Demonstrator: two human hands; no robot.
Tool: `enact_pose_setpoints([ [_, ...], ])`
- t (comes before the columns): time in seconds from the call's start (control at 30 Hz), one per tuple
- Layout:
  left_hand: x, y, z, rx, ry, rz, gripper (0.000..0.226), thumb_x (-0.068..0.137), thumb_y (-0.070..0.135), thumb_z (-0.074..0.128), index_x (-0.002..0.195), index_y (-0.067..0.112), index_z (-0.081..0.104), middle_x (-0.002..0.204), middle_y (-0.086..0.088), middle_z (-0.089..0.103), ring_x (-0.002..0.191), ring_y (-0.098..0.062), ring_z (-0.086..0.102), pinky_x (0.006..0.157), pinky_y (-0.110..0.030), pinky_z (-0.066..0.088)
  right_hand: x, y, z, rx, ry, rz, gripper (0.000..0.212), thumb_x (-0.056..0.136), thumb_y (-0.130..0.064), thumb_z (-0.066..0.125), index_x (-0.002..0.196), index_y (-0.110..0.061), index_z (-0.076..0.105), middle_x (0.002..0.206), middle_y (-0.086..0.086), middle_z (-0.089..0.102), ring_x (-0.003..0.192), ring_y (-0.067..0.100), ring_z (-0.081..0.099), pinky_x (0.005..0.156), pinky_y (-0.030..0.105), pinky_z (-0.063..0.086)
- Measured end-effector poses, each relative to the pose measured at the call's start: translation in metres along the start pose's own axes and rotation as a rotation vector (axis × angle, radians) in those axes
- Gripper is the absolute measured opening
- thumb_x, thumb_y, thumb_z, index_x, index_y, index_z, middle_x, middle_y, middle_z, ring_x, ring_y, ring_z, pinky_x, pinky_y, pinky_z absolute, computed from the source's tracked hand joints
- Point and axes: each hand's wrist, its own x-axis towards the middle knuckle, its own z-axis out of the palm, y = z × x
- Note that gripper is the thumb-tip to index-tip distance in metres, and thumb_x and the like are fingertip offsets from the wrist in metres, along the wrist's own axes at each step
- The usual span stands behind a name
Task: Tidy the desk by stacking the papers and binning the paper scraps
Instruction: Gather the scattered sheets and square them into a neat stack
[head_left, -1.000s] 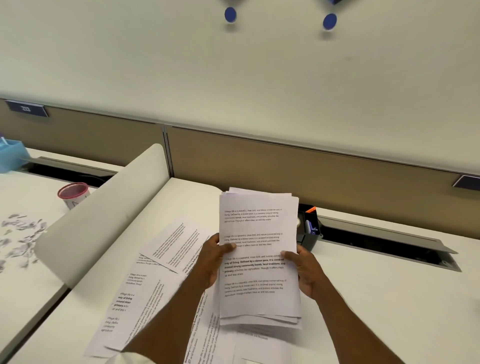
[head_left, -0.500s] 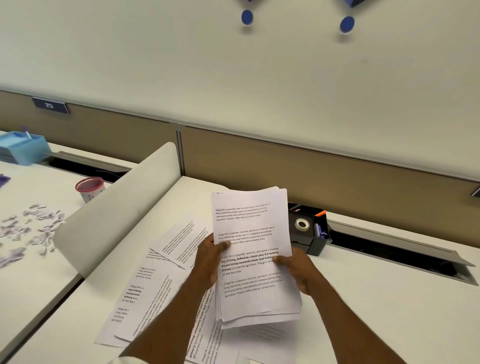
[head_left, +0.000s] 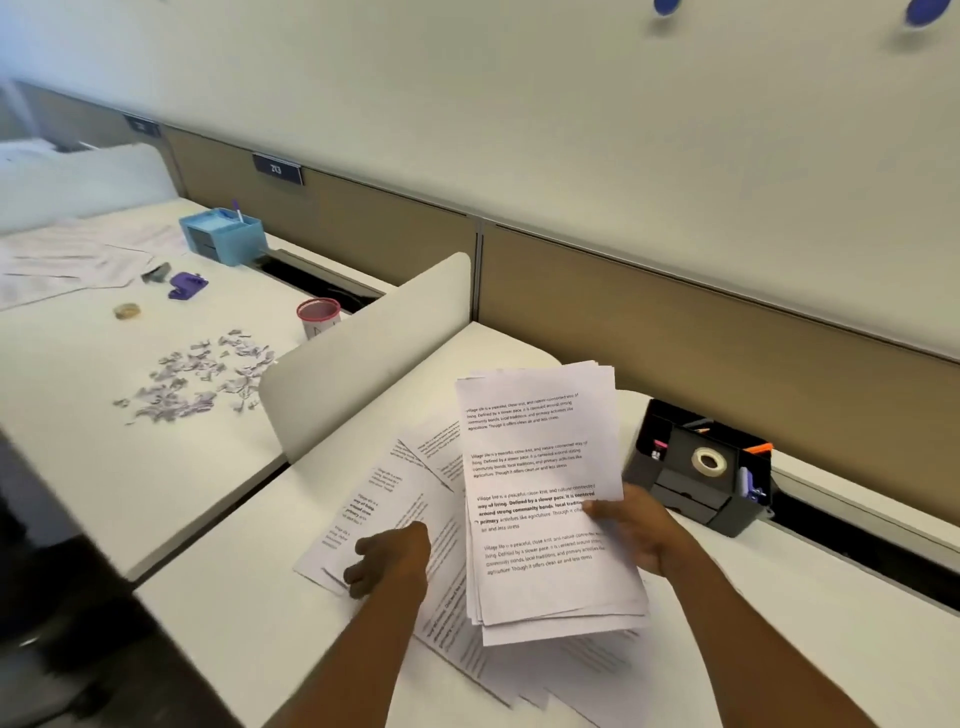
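Papers sat in 2 places at the near desk (head_left: 244, 613), a smooth white top. A held stack (head_left: 540, 467) of thin white sheets, each printed with short black paragraphs, stood tilted above the surface, its lower edges fanned unevenly. The right hand (head_left: 641, 530) gripped its right edge, thumb pressed on the front page and fingers behind. Loose sheets (head_left: 400, 488) with the same print lay flat and overlapping on the desk, left of and beneath the stack, skewed at different angles. The left hand (head_left: 389, 561) rested on these with its fingers curled downward near the edge of the lower-left sheet; blur made it impossible to tell whether it pinched any paper. Paper scraps (head_left: 202, 379), small torn greyish-purple bits, were scattered in a ragged patch on the neighbouring desk (head_left: 78, 441), well apart from both hands. A curved white divider (head_left: 363, 358) with a rounded corner stood between the 2 desks, and so between the hands and the scraps. Near its far end stood a cup (head_left: 318, 314) with a red rim. Farther back lay a purple plastic tool (head_left: 187, 285), a small tan tape ring (head_left: 127, 310) and a blue box (head_left: 223, 236). Just right of the stack, a boxy black organizer (head_left: 696, 483) held a white tape roll (head_left: 709, 461) and pens.
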Motion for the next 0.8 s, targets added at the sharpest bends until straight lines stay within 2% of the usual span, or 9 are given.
enact_pose_setpoints([
  [0.07, 0.005, -0.011, -0.010, -0.165, 0.010, -0.093, 0.085, 0.070, 0.025, 0.071, 0.139, 0.004, 0.025, 0.150, -0.013, 0.017, 0.134, -0.030, 0.024, 0.114, -0.045, 0.028, 0.004, 0.002, 0.010, -0.036, -0.030, -0.006, 0.037, 0.077, 0.000, 0.072, 0.113, 0.000, 0.065, 0.112, 0.023, 0.070, 0.103, 0.043, 0.066, 0.097, 0.060, 0.046],
  [0.17, 0.007, -0.025, -0.006, -0.231, -0.049, -0.083, 0.097, 0.078, 0.022, 0.069, 0.152, 0.003, 0.009, 0.158, -0.020, 0.008, 0.144, -0.039, 0.014, 0.119, -0.051, 0.016, 0.006, 0.006, 0.021, -0.050, -0.058, -0.008, 0.034, 0.079, 0.000, 0.071, 0.113, -0.001, 0.065, 0.109, 0.020, 0.071, 0.099, 0.040, 0.068, 0.092, 0.055, 0.052],
  [0.23, 0.003, -0.024, -0.008, -0.360, -0.018, -0.181, 0.106, 0.068, 0.027, 0.072, 0.150, 0.006, 0.009, 0.155, -0.020, 0.010, 0.138, -0.044, 0.021, 0.116, -0.052, 0.023, 0.007, 0.009, 0.025, -0.057, -0.087, -0.004, 0.044, 0.074, -0.007, 0.076, 0.116, -0.001, 0.064, 0.112, 0.020, 0.070, 0.101, 0.041, 0.067, 0.093, 0.056, 0.051],
  [0.33, 0.007, -0.028, 0.001, -0.520, 0.052, -0.140, 0.085, 0.085, 0.025, 0.066, 0.149, 0.007, 0.012, 0.155, -0.021, 0.013, 0.139, -0.043, 0.021, 0.117, -0.052, 0.021, 0.010, 0.012, 0.027, -0.056, -0.092, -0.002, 0.050, 0.071, -0.011, 0.077, 0.118, -0.002, 0.063, 0.113, 0.020, 0.070, 0.102, 0.042, 0.067, 0.094, 0.058, 0.049],
  [0.4, 0.011, -0.029, 0.011, -0.596, 0.126, -0.169, 0.066, 0.097, 0.044, 0.044, 0.149, 0.016, 0.015, 0.157, -0.014, 0.015, 0.141, -0.038, 0.022, 0.117, -0.052, 0.020, 0.012, 0.014, 0.027, -0.055, -0.070, 0.009, 0.041, 0.080, -0.003, 0.071, 0.119, 0.000, 0.062, 0.112, 0.020, 0.070, 0.102, 0.041, 0.067, 0.094, 0.056, 0.050],
  [0.47, 0.010, -0.028, 0.013, -0.474, 0.215, -0.174, 0.059, 0.098, 0.057, 0.026, 0.146, 0.023, 0.024, 0.156, -0.011, 0.021, 0.139, -0.035, 0.028, 0.116, -0.048, 0.021, 0.012, 0.014, 0.026, -0.054, -0.048, 0.013, 0.035, 0.084, 0.000, 0.065, 0.119, 0.000, 0.062, 0.111, 0.019, 0.071, 0.101, 0.040, 0.068, 0.092, 0.053, 0.052],
  [0.6, 0.003, -0.035, 0.013, -0.269, 0.177, -0.038, 0.058, 0.100, 0.044, 0.030, 0.148, 0.013, 0.019, 0.152, -0.024, 0.020, 0.137, -0.041, 0.027, 0.113, -0.051, 0.023, 0.010, 0.014, 0.020, -0.049, -0.015, 0.020, 0.032, 0.086, 0.000, 0.064, 0.117, -0.003, 0.063, 0.111, 0.017, 0.071, 0.100, 0.038, 0.068, 0.091, 0.051, 0.053],
  [0.67, -0.008, -0.033, 0.012, -0.187, 0.206, -0.067, 0.055, 0.100, 0.038, 0.036, 0.148, 0.020, 0.017, 0.148, -0.023, 0.020, 0.130, -0.043, 0.032, 0.110, -0.051, 0.029, 0.010, 0.015, 0.017, -0.049, 0.000, 0.023, 0.031, 0.086, 0.001, 0.063, 0.117, -0.003, 0.063, 0.110, 0.017, 0.072, 0.100, 0.038, 0.068, 0.093, 0.053, 0.052],
  [0.8, -0.007, -0.026, 0.015, -0.040, 0.121, 0.004, 0.094, 0.086, 0.001, 0.064, 0.153, 0.021, 0.001, 0.152, -0.020, 0.008, 0.120, -0.045, 0.043, 0.102, -0.048, 0.040, 0.011, 0.016, 0.014, -0.037, 0.017, 0.032, 0.029, 0.087, 0.002, 0.062, 0.115, -0.004, 0.064, 0.110, 0.018, 0.072, 0.101, 0.039, 0.068, 0.094, 0.055, 0.050],
])
